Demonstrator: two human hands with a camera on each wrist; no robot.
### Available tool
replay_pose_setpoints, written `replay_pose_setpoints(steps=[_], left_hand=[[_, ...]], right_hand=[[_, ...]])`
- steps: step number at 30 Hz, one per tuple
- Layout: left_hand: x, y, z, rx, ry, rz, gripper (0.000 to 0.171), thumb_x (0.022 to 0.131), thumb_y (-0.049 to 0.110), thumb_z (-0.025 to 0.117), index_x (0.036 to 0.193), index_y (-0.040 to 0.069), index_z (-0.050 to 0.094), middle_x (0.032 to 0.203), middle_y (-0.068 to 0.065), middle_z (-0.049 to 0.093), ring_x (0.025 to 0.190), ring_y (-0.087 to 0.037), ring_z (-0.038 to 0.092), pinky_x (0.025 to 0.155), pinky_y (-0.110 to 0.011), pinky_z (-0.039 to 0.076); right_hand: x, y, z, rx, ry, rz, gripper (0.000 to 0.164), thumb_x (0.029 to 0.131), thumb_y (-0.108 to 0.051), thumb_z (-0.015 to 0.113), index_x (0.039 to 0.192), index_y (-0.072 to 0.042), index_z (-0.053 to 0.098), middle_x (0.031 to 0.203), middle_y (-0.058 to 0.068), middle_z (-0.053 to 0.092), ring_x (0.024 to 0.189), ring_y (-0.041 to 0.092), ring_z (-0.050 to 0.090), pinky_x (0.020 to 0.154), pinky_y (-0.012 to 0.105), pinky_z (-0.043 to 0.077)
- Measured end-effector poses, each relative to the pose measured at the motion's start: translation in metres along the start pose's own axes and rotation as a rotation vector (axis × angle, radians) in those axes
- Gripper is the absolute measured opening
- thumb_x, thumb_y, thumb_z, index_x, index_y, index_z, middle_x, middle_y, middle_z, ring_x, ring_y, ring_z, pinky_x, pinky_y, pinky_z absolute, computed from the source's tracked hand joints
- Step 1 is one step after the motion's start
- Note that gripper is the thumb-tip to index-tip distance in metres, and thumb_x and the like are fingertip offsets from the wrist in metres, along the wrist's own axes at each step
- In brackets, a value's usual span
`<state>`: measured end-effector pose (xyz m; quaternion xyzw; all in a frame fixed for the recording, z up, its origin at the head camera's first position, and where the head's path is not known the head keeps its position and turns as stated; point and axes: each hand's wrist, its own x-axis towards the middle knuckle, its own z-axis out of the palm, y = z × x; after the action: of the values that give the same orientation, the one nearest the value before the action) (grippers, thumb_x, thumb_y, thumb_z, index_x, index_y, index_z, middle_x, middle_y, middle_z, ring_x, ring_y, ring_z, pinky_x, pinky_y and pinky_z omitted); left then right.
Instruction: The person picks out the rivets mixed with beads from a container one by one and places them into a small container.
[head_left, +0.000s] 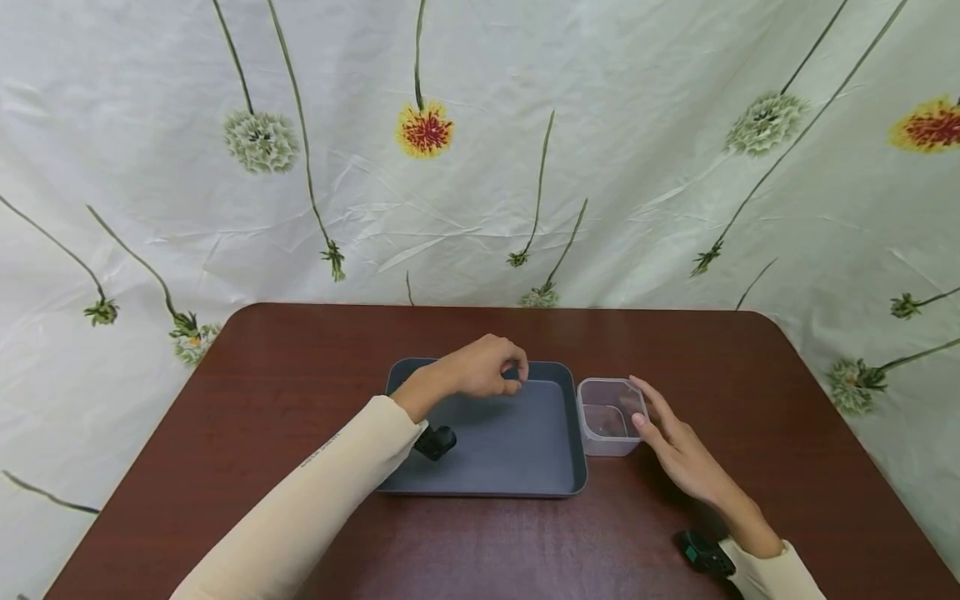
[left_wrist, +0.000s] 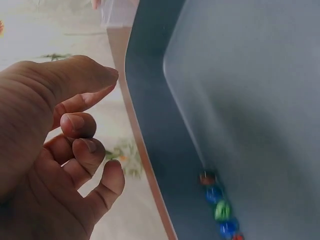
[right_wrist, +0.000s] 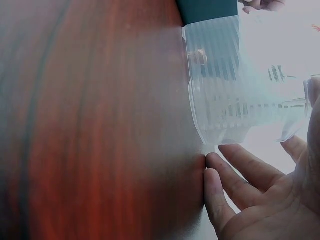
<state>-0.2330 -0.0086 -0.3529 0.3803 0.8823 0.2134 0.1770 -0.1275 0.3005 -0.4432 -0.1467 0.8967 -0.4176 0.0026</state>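
My left hand (head_left: 487, 367) hovers above the far part of a dark grey tray (head_left: 502, 442), fingers loosely bent, with nothing visible between thumb and fingertips. Several glass marbles (left_wrist: 222, 211) in brown, blue, green and red line up along the tray's inner edge in the left wrist view; the left arm hides them from the head view. Beside the tray's right edge stands a clear plastic container (head_left: 611, 446), upright and uncovered. My right hand (head_left: 678, 450) rests against its right side, thumb and index finger at the rim; the other fingers (right_wrist: 215, 187) lie fairly straight beside it.
Everything stands on a reddish-brown wooden table (head_left: 480, 542) with rounded far corners. Behind it hangs a pale cloth (head_left: 637, 150) printed with flowers. Dark wrist cameras sit under the left sleeve (head_left: 322, 483) and by the right wrist.
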Motion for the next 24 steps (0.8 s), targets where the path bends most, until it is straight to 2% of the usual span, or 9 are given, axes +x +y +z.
replay_pose_setpoints(steps=[4, 7, 12, 16, 20, 23, 24], left_hand=[[-0.011, -0.010, -0.008, 0.003, 0.017, -0.019, 0.011, 0.089, 0.017, 0.063, 0.097, 0.011, 0.067, 0.063, 0.002, 0.041, 0.058, -0.012, 0.036, 0.058, -0.023, 0.031], [-0.019, -0.018, -0.013, 0.012, 0.026, -0.040, 0.009, 0.089, 0.016, 0.064, 0.096, 0.011, 0.067, 0.063, 0.001, 0.042, 0.059, -0.012, 0.036, 0.058, -0.024, 0.031], [-0.031, -0.034, -0.016, 0.034, 0.040, -0.093, 0.010, 0.087, 0.014, 0.065, 0.096, 0.010, 0.068, 0.072, 0.001, 0.050, 0.066, -0.014, 0.038, 0.058, -0.026, 0.031], [-0.038, -0.044, -0.017, 0.051, 0.040, -0.109, 0.011, 0.086, 0.013, 0.066, 0.096, 0.009, 0.068, 0.079, -0.001, 0.055, 0.071, -0.016, 0.041, 0.061, -0.028, 0.034], [-0.044, -0.050, -0.018, 0.071, 0.045, -0.128, 0.010, 0.086, 0.011, 0.065, 0.095, 0.010, 0.069, 0.095, -0.003, 0.064, 0.091, -0.019, 0.056, 0.077, -0.034, 0.047], [-0.049, -0.055, -0.019, 0.083, 0.048, -0.142, 0.011, 0.086, 0.009, 0.064, 0.095, 0.010, 0.070, 0.105, -0.004, 0.067, 0.109, -0.024, 0.058, 0.090, -0.042, 0.049], [-0.050, -0.056, -0.019, 0.086, 0.046, -0.145, 0.011, 0.086, 0.008, 0.064, 0.095, 0.011, 0.070, 0.106, -0.004, 0.067, 0.109, -0.025, 0.058, 0.090, -0.042, 0.049]], right_hand=[[0.000, 0.001, 0.000, 0.003, -0.005, 0.006, 0.056, 0.102, -0.021, 0.040, 0.151, -0.029, 0.014, 0.153, 0.011, 0.027, 0.129, 0.041, 0.043, 0.093, 0.064, 0.041], [0.000, 0.000, 0.000, 0.004, -0.007, 0.009, 0.057, 0.102, -0.019, 0.041, 0.151, -0.027, 0.014, 0.151, 0.013, 0.030, 0.127, 0.041, 0.045, 0.092, 0.063, 0.042], [0.000, 0.001, 0.000, 0.007, -0.008, 0.009, 0.056, 0.102, -0.020, 0.041, 0.151, -0.026, 0.014, 0.151, 0.013, 0.030, 0.128, 0.041, 0.044, 0.093, 0.064, 0.041], [0.000, 0.002, 0.000, 0.003, -0.010, 0.010, 0.057, 0.102, -0.021, 0.041, 0.151, -0.026, 0.014, 0.152, 0.012, 0.029, 0.128, 0.041, 0.044, 0.093, 0.064, 0.041], [0.000, 0.003, 0.001, 0.007, -0.010, 0.008, 0.056, 0.102, -0.022, 0.041, 0.151, -0.028, 0.013, 0.150, 0.014, 0.033, 0.127, 0.040, 0.045, 0.093, 0.063, 0.042], [0.000, 0.002, 0.001, 0.013, -0.008, 0.003, 0.056, 0.102, -0.021, 0.041, 0.151, -0.028, 0.014, 0.147, 0.015, 0.037, 0.126, 0.040, 0.047, 0.092, 0.062, 0.043], [0.000, 0.002, 0.001, 0.012, -0.009, 0.003, 0.056, 0.102, -0.021, 0.041, 0.151, -0.028, 0.014, 0.147, 0.015, 0.037, 0.126, 0.039, 0.047, 0.092, 0.062, 0.043]])
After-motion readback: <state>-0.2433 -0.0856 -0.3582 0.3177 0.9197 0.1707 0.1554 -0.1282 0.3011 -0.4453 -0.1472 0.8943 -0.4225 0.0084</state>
